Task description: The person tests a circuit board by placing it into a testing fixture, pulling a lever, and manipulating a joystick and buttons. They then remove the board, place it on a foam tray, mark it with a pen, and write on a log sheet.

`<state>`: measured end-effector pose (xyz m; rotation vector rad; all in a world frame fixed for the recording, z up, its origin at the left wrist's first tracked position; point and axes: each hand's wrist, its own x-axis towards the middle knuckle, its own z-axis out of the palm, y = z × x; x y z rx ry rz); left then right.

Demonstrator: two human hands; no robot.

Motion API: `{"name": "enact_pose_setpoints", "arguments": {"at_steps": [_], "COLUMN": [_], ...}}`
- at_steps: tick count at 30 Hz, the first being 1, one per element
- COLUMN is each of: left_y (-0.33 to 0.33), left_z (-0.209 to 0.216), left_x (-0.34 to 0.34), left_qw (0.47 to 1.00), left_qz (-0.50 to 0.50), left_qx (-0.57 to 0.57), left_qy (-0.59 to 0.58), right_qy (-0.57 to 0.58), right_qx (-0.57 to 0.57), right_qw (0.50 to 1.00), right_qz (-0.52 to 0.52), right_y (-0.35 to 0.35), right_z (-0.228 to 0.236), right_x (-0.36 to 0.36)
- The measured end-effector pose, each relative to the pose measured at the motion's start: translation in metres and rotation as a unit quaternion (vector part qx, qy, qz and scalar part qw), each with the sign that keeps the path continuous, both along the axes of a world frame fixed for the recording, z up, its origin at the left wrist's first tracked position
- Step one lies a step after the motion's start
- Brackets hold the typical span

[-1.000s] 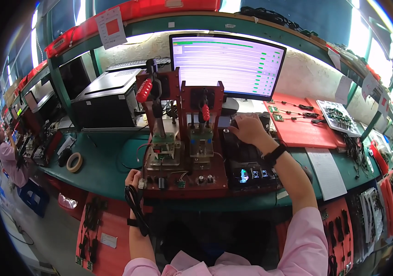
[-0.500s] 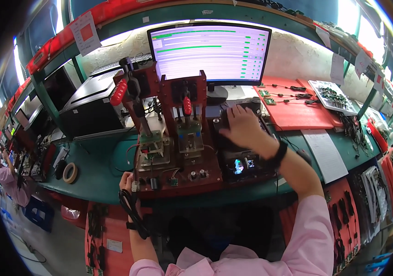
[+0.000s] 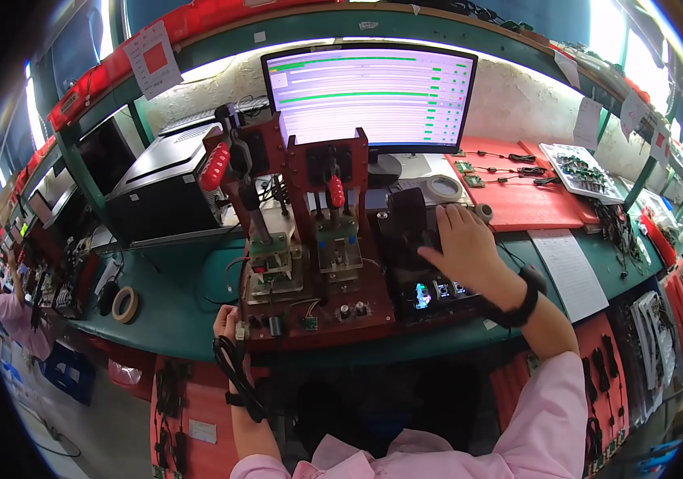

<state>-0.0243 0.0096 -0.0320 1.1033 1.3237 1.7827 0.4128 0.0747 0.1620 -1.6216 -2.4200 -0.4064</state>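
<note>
My left hand (image 3: 226,321) is closed at the front left corner of a dark red test fixture (image 3: 333,326). It grips a bundled black cable (image 3: 234,363), whose coil hangs down over my wrist; a pale connector (image 3: 242,329) sits by the fingertips. Two toggle clamps with red handles, one on the left (image 3: 214,166) and one on the right (image 3: 336,191), stand over green circuit boards. My right hand (image 3: 469,247) has its fingers stretched out and thumb apart, over the right side of a black device (image 3: 393,247). Small lit displays (image 3: 423,295) glow on that device's front. A black block (image 3: 408,211) rises beside my thumb.
Behind the fixture stands a monitor (image 3: 373,96) showing green bars. Red foam sheets (image 3: 517,199) with cabled boards lie at right, next to a paper sheet (image 3: 569,271). A tape roll (image 3: 124,305) and a black computer case (image 3: 158,199) are at left. Another person (image 3: 22,319) sits far left.
My right hand has moved right and nearer to me, uncovering the black block. The left hand stays at the fixture's corner. A green bar on the monitor has grown longer.
</note>
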Motion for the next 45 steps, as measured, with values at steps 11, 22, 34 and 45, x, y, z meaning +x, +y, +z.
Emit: {"name": "enact_pose_setpoints", "arguments": {"at_steps": [11,22,34,45], "left_y": [0.016,0.007,0.002,-0.016], "left_z": [-0.025,-0.013,-0.012,0.038], "left_x": [-0.016,-0.015,-0.01,0.039], "left_qw": [1.0,0.999,0.999,0.998], "left_qz": [-0.005,0.003,0.005,0.012], "left_qx": [0.025,0.015,0.02,0.057], "left_qy": [0.018,0.042,0.038,0.009], "right_qy": [0.06,0.071,0.046,0.082], "right_qx": [-0.009,-0.097,-0.114,0.037], "right_qw": [0.998,0.992,0.992,0.989], "right_qz": [0.026,-0.025,-0.017,0.114], "right_y": [0.117,0.146,0.151,0.154], "right_z": [-0.028,-0.016,-0.014,-0.028], "right_x": [-0.003,-0.034,-0.038,-0.045]}}
